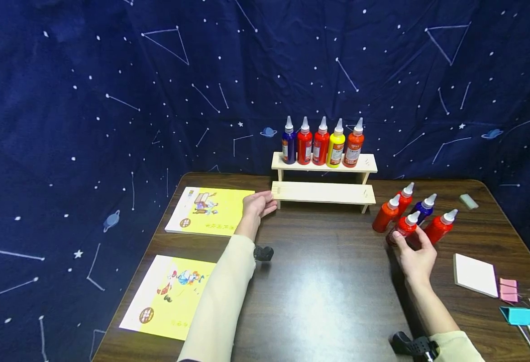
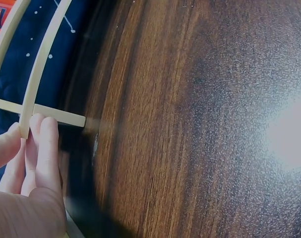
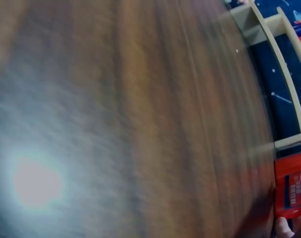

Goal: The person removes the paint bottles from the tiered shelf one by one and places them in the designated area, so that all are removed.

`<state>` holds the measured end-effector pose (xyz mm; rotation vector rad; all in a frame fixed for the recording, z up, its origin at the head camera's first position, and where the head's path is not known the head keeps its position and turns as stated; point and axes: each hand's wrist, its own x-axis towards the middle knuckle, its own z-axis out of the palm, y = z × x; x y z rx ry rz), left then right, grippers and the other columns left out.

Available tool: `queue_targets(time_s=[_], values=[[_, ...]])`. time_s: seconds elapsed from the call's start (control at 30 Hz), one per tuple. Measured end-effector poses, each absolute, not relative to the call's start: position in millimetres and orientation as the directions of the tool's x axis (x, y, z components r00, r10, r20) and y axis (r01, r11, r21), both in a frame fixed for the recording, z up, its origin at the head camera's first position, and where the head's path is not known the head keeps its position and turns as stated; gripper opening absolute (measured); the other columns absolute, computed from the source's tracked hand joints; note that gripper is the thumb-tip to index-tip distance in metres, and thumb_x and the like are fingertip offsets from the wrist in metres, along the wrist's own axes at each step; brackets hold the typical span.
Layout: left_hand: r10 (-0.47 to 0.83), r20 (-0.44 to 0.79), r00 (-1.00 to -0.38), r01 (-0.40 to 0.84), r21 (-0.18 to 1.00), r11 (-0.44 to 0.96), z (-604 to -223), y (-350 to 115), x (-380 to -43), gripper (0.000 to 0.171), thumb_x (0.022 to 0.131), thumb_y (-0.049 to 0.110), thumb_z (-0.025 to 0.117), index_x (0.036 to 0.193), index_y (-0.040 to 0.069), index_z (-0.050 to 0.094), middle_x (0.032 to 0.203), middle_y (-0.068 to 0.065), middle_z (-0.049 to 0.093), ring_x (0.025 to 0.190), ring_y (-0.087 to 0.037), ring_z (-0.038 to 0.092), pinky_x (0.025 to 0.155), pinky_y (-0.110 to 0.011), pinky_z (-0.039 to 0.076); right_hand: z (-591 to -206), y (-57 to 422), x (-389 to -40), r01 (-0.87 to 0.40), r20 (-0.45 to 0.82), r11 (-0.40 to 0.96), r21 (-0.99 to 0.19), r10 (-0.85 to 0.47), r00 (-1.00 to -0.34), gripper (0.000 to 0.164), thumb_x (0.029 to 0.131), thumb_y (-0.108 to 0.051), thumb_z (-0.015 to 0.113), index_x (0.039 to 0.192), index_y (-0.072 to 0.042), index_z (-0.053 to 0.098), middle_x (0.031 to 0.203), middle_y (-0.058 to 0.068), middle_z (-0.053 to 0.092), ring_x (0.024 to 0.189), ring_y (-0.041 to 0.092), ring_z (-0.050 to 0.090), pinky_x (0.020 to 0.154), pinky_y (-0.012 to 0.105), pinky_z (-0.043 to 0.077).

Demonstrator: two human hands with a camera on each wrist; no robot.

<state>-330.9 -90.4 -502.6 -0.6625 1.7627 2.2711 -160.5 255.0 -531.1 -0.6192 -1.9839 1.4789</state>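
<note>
While left hand pinches the shelf, right hand grips 1 bottle.

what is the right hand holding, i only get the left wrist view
Observer: The right hand grips a red bottle with a white nozzle.
Operator: ok and how many bottles stand on the upper tier of the rack
Observer: Five, in a row; the yellow one is second from the right in the head view.
Operator: anything over on the far right
Observer: Among other things, a pink clip and a teal clip.
</note>
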Motion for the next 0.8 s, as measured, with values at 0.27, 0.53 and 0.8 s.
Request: queue_targets(time_s=[0.27, 0.53, 0.8], values=[[-0.116, -0.449, -0.886, -0.407, 0.873, -0.269, -502, -89, -330, 0.026, 0.088, 0.0, 0.065, 0.114, -0.002, 0.067, 0.098, -0.016, 0.07, 0.064, -0.014, 0.067, 0.07, -0.03, 0.061, -530, 266, -169, 0.067, 0.188, 0.352, -0.933, 0.64, -0.745, 0.044, 0.087, -0.015, 0.071, 0.128, -0.003, 0.059, 0.111, 0.017, 0.065, 0.087, -0.003, 0.051, 0.081, 0.018, 0.044], [-0.126, -0.458, -0.88, -0.415, 0.871, -0.261, -501, -88, -328, 0.026, 0.088, 0.0, 0.065, 0.114, -0.001, 0.068, 0.105, -0.019, 0.069, 0.064, -0.014, 0.067, 0.071, -0.031, 0.061, -534, 269, -172, 0.077, 0.195, 0.392, -0.917, 0.607, -0.77, 0.048, 0.089, -0.017, 0.069, 0.132, -0.003, 0.055, 0.121, 0.023, 0.062, 0.104, 0.033, 0.057, 0.094, 0.035, 0.047], [-0.128, -0.453, -0.882, -0.412, 0.874, -0.256, -502, -89, -327, 0.026, 0.089, 0.0, 0.064, 0.115, -0.001, 0.068, 0.104, -0.019, 0.069, 0.064, -0.014, 0.067, 0.07, -0.031, 0.061, -531, 265, -161, 0.039, 0.182, 0.332, -0.942, 0.607, -0.773, 0.054, 0.088, -0.01, 0.068, 0.138, -0.005, 0.049, 0.128, 0.022, 0.058, 0.114, 0.037, 0.057, 0.102, 0.036, 0.048]])
